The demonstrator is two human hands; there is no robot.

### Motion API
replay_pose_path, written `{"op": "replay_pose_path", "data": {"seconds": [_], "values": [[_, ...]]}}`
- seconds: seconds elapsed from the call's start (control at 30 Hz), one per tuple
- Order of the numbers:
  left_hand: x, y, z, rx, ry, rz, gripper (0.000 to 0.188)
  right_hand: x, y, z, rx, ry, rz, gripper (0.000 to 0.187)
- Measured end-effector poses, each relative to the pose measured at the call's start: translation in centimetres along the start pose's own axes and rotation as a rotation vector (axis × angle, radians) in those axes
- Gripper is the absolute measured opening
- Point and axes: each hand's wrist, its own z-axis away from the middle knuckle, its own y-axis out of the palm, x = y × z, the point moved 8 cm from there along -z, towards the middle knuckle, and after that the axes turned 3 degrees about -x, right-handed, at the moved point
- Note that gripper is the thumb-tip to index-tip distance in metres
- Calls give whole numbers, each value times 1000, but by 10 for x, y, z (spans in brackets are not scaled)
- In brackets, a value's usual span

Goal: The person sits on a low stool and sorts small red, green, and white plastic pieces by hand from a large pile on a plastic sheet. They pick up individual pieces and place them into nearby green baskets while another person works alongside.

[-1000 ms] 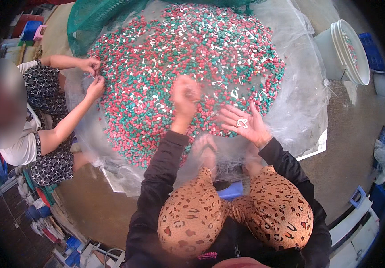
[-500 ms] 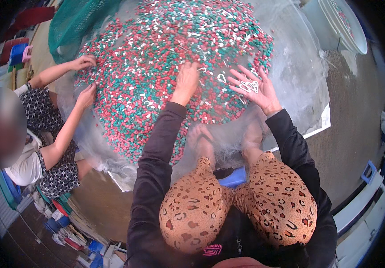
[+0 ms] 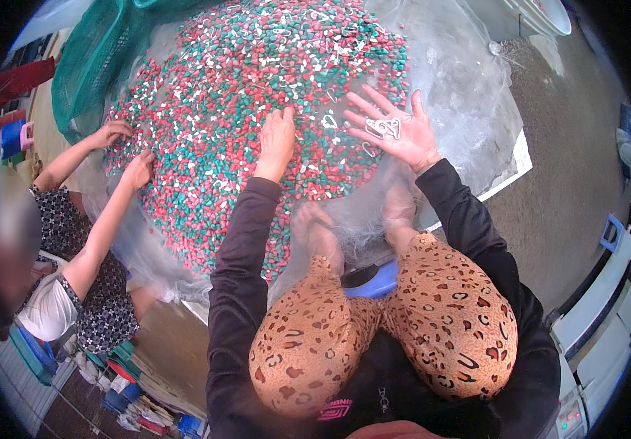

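Observation:
A wide heap of small red, green and white pieces (image 3: 213,146) lies spread on clear plastic sheeting in front of me. My left hand (image 3: 277,143) is palm down over its near middle, with the fingers bent down onto the pieces. The fingertips are closed together; whatever they hold is hidden. My right hand (image 3: 403,135) is turned palm up at the heap's right side, fingers spread wide. Several white looped pieces (image 3: 384,129) rest on its palm. Just left of its fingers, a similar white loop (image 3: 330,121) lies on the heap.
At the left, a co-worker's two hands (image 3: 137,170) touch the heap's edge. Green netting (image 3: 85,80) is bunched at the far left. A pale tub (image 3: 524,16) stands at the far right beyond the plastic sheeting (image 3: 469,95). My bare feet rest at the sheet's near edge.
The whole view has shifted, so the heap sits farther left. My right palm stays open under the white loops; my left hand remains low on the heap. The co-worker's hands have come closer together.

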Motion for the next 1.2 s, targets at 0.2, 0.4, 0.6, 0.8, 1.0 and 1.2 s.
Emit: {"op": "replay_pose_path", "data": {"seconds": [0.2,0.4,0.6,0.8,1.0,1.2], "values": [[1,-11,3,-35,-29,-45,15,-7,-17,5,4,31,-134,92],[23,-56,3,-250,-197,539,17,8,-5,23,335,106,15,57],[-9,-22,-10,8,46,253,25,27,-19,37,-100,97,734,27],[4,-22,-11,76,-124,312,27,4,-54,13,-216,-121,2121,26],[16,-46,4,236,-531,1641,33,-10,-85,-1,-276,-79,2297,22],[-35,-15,-19,532,-531,1937,33,11,-28,16,-70,100,519,7]]}}
